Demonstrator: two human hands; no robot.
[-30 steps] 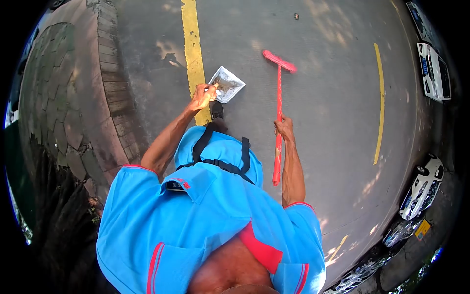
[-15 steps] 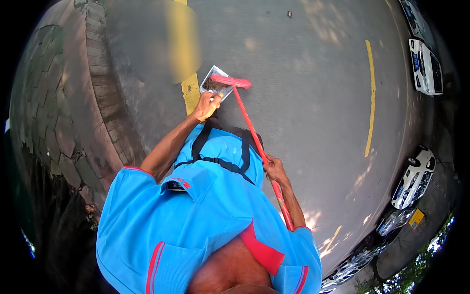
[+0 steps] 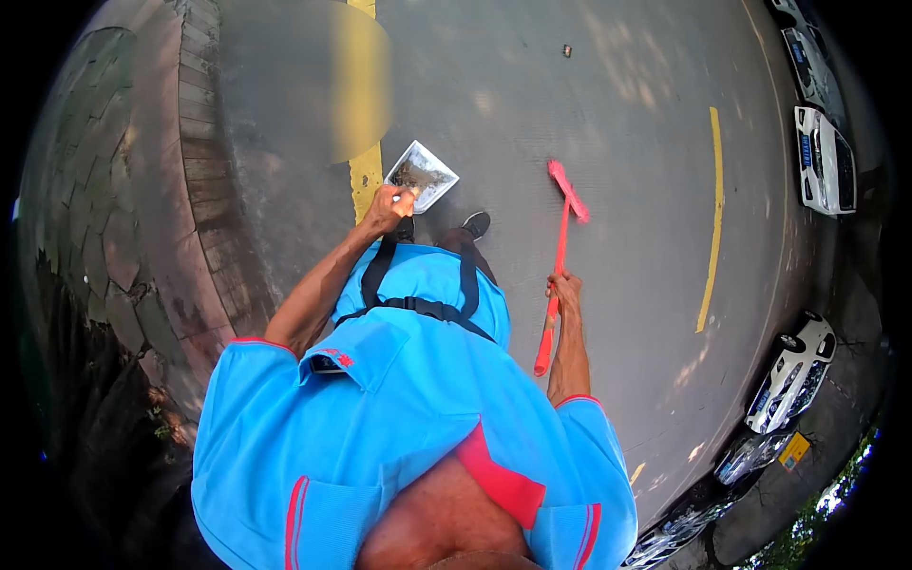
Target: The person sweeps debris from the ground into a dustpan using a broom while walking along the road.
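Observation:
My left hand (image 3: 389, 208) is closed around the handle of a white dustpan (image 3: 443, 177), held just ahead of my feet. Dark debris (image 3: 410, 175) lies inside the pan. To the right, my right hand (image 3: 565, 286) grips the red handle of a broom (image 3: 561, 242). The broom's red bristle head points forward over the road, well apart from the dustpan. Whether the bristles touch the asphalt, I cannot tell. The handle's rear end sticks out behind my right hand.
A small dark object (image 3: 567, 50) lies on the asphalt ahead. Yellow lines (image 3: 366, 180) mark the road on both sides. At the left runs a stone kerb (image 3: 211, 190) with paving beyond. Parked cars (image 3: 825, 161) line the right side. My shoe (image 3: 477, 224) shows near the dustpan.
The broom head has left the dustpan and swung out to the right. My right hand has moved forward with the handle. The dustpan stays near my feet in my left hand.

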